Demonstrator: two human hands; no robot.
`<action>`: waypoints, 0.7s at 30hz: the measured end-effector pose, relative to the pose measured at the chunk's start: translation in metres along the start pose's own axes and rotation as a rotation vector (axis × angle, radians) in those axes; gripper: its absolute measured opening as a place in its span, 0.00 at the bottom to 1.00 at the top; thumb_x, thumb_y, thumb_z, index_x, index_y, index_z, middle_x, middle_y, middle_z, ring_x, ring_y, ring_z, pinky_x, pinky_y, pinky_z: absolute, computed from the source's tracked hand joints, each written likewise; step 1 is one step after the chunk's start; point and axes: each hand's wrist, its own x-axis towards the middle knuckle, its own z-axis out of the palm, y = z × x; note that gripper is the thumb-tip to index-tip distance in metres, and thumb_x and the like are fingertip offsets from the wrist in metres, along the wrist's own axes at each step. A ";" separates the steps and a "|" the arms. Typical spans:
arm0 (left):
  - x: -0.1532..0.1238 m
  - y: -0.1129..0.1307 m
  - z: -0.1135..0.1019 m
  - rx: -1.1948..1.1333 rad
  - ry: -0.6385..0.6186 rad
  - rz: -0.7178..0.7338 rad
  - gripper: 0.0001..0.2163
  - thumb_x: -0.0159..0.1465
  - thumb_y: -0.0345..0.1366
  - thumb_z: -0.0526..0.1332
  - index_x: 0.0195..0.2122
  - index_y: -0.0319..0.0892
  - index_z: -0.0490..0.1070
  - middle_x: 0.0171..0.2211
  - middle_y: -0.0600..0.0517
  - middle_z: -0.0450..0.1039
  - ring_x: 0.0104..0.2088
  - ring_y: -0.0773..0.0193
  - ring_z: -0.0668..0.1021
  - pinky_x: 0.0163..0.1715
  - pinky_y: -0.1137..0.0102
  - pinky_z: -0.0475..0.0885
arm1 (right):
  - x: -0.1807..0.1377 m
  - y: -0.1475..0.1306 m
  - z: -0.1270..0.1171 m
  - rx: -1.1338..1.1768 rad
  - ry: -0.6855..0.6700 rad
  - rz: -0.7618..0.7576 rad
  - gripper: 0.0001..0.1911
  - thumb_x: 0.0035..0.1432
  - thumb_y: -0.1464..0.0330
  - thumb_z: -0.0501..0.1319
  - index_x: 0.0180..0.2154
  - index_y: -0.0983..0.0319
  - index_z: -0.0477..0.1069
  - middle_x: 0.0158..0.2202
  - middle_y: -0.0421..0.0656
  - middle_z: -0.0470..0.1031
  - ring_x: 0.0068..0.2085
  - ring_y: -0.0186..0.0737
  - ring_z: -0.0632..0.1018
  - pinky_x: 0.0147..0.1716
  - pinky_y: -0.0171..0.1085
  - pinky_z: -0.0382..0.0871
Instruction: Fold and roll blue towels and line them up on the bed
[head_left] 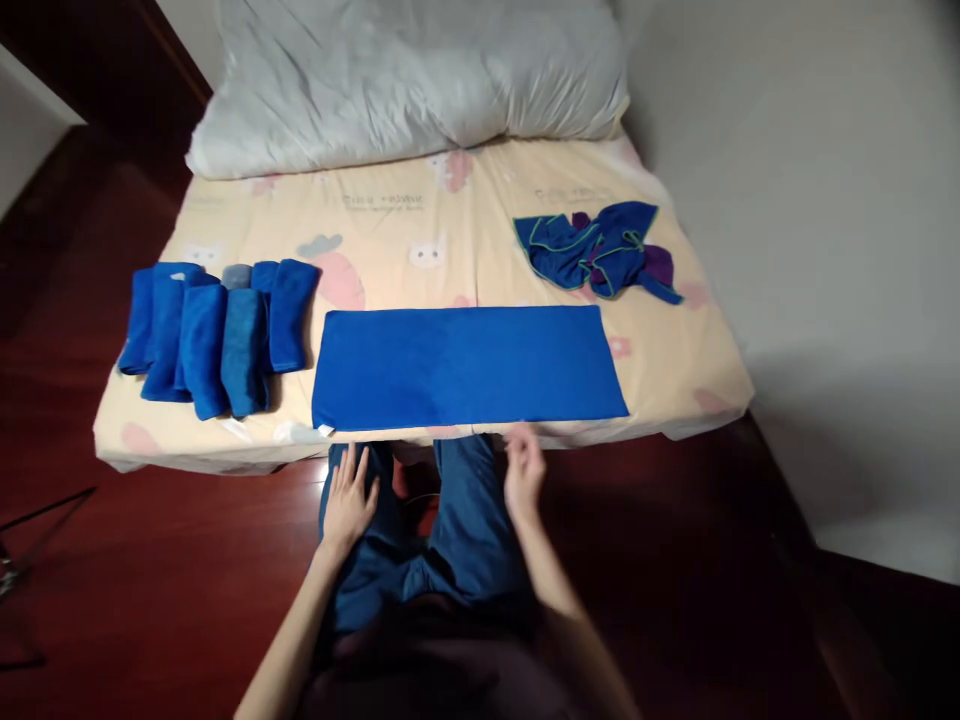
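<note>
A blue towel lies flat on the bed in a long rectangle, its near edge along the bed's front edge. A small white tag shows at its near left corner. My left hand rests over my left thigh, fingers spread, holding nothing. Off the bed's front edge, near the towel's right part, is my right hand. Its fingers are loosely bent and a little blurred, and I see nothing in them. Left of the towel sit several rolled or folded blue towels, close together and partly overlapping.
A crumpled heap of blue and purple cloths with green edging lies at the right back. Behind is a large pale grey quilt. The bed's patterned sheet is cream. A wall stands at the right; a thin black stand is at the left.
</note>
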 end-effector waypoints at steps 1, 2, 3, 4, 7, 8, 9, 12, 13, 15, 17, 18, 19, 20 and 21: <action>-0.019 -0.002 0.006 -0.002 -0.026 -0.055 0.31 0.73 0.44 0.48 0.76 0.41 0.53 0.76 0.44 0.46 0.76 0.49 0.50 0.73 0.50 0.57 | -0.038 0.000 0.014 0.089 -0.023 0.076 0.20 0.69 0.52 0.51 0.54 0.47 0.75 0.47 0.43 0.82 0.49 0.53 0.82 0.53 0.54 0.76; -0.032 -0.004 0.009 -0.002 -0.052 -0.094 0.30 0.73 0.44 0.48 0.75 0.43 0.54 0.76 0.45 0.47 0.76 0.50 0.50 0.72 0.51 0.58 | -0.067 0.000 0.025 0.142 -0.096 0.098 0.16 0.66 0.53 0.57 0.51 0.45 0.77 0.45 0.41 0.82 0.49 0.53 0.82 0.53 0.53 0.76; -0.039 -0.007 0.010 0.001 -0.074 -0.115 0.30 0.73 0.43 0.48 0.75 0.44 0.56 0.76 0.46 0.48 0.76 0.50 0.51 0.72 0.51 0.59 | -0.087 0.000 0.035 0.234 -0.169 0.115 0.16 0.64 0.54 0.61 0.51 0.48 0.78 0.45 0.42 0.82 0.47 0.51 0.83 0.52 0.50 0.77; -0.040 -0.009 0.009 0.006 -0.091 -0.122 0.29 0.72 0.43 0.48 0.74 0.43 0.58 0.76 0.46 0.48 0.76 0.50 0.50 0.72 0.52 0.59 | -0.096 0.000 0.043 0.327 -0.205 0.142 0.18 0.62 0.56 0.64 0.52 0.50 0.78 0.44 0.43 0.82 0.44 0.48 0.83 0.50 0.48 0.78; -0.031 -0.009 -0.001 0.028 -0.127 -0.099 0.28 0.72 0.43 0.50 0.72 0.41 0.62 0.76 0.44 0.46 0.76 0.45 0.49 0.72 0.49 0.58 | -0.079 0.000 0.062 0.557 -0.207 0.245 0.21 0.58 0.58 0.68 0.51 0.62 0.77 0.37 0.44 0.82 0.33 0.39 0.81 0.38 0.38 0.79; -0.027 -0.008 -0.004 0.033 -0.135 -0.090 0.28 0.72 0.43 0.51 0.72 0.40 0.62 0.76 0.43 0.46 0.76 0.44 0.49 0.72 0.48 0.57 | -0.066 0.000 0.069 0.611 -0.168 0.292 0.21 0.58 0.59 0.67 0.49 0.64 0.77 0.34 0.43 0.82 0.30 0.37 0.80 0.35 0.36 0.78; -0.024 -0.007 -0.007 0.037 -0.140 -0.083 0.28 0.72 0.42 0.51 0.72 0.40 0.62 0.76 0.42 0.45 0.76 0.43 0.49 0.71 0.47 0.57 | -0.054 0.000 0.076 0.667 -0.104 0.338 0.20 0.58 0.59 0.67 0.48 0.65 0.76 0.32 0.42 0.81 0.29 0.36 0.79 0.33 0.35 0.77; -0.022 -0.003 -0.010 0.040 -0.134 -0.076 0.28 0.72 0.41 0.52 0.72 0.41 0.62 0.76 0.42 0.45 0.76 0.42 0.50 0.71 0.46 0.56 | -0.030 0.004 0.094 0.806 0.035 0.435 0.20 0.59 0.62 0.67 0.49 0.66 0.74 0.32 0.41 0.82 0.29 0.34 0.79 0.35 0.33 0.77; -0.024 -0.003 -0.010 0.038 -0.127 -0.078 0.28 0.72 0.41 0.52 0.72 0.41 0.62 0.76 0.43 0.45 0.76 0.42 0.50 0.71 0.46 0.56 | -0.028 0.005 0.098 0.837 0.050 0.454 0.19 0.59 0.62 0.67 0.48 0.67 0.73 0.32 0.41 0.82 0.30 0.33 0.80 0.35 0.34 0.77; -0.027 -0.003 -0.009 0.031 -0.118 -0.083 0.28 0.72 0.42 0.52 0.72 0.42 0.62 0.76 0.43 0.46 0.76 0.42 0.50 0.71 0.46 0.57 | -0.028 0.006 0.102 0.877 0.045 0.476 0.19 0.59 0.62 0.69 0.47 0.68 0.73 0.33 0.43 0.83 0.30 0.34 0.80 0.36 0.34 0.77; -0.028 -0.005 -0.008 0.024 -0.117 -0.085 0.28 0.73 0.42 0.51 0.72 0.41 0.62 0.76 0.43 0.45 0.76 0.42 0.50 0.71 0.46 0.57 | -0.030 0.005 0.101 0.904 0.012 0.481 0.18 0.59 0.61 0.70 0.45 0.68 0.74 0.33 0.45 0.83 0.31 0.35 0.81 0.36 0.35 0.78; -0.028 -0.006 -0.008 0.023 -0.117 -0.084 0.28 0.73 0.42 0.51 0.72 0.40 0.62 0.76 0.43 0.45 0.76 0.42 0.50 0.71 0.46 0.57 | -0.030 0.004 0.100 0.915 0.001 0.487 0.18 0.59 0.61 0.70 0.43 0.68 0.74 0.34 0.45 0.83 0.31 0.35 0.81 0.37 0.35 0.78; -0.027 -0.007 -0.008 0.022 -0.117 -0.082 0.28 0.72 0.42 0.52 0.72 0.40 0.62 0.76 0.42 0.45 0.76 0.42 0.50 0.71 0.46 0.57 | -0.029 0.002 0.099 0.925 -0.003 0.498 0.16 0.59 0.61 0.71 0.42 0.67 0.74 0.33 0.45 0.83 0.32 0.35 0.81 0.37 0.35 0.78; -0.026 -0.007 -0.008 0.022 -0.115 -0.079 0.28 0.72 0.42 0.52 0.72 0.40 0.62 0.76 0.42 0.46 0.76 0.42 0.51 0.70 0.46 0.57 | -0.027 0.001 0.098 0.934 -0.003 0.514 0.15 0.59 0.62 0.71 0.40 0.67 0.74 0.33 0.45 0.83 0.32 0.35 0.82 0.38 0.34 0.78; -0.025 -0.007 -0.008 0.023 -0.113 -0.079 0.28 0.72 0.42 0.52 0.72 0.41 0.62 0.76 0.42 0.46 0.75 0.42 0.51 0.70 0.46 0.58 | -0.024 -0.001 0.098 0.942 -0.001 0.538 0.14 0.59 0.63 0.71 0.38 0.67 0.74 0.32 0.45 0.83 0.32 0.34 0.82 0.38 0.34 0.78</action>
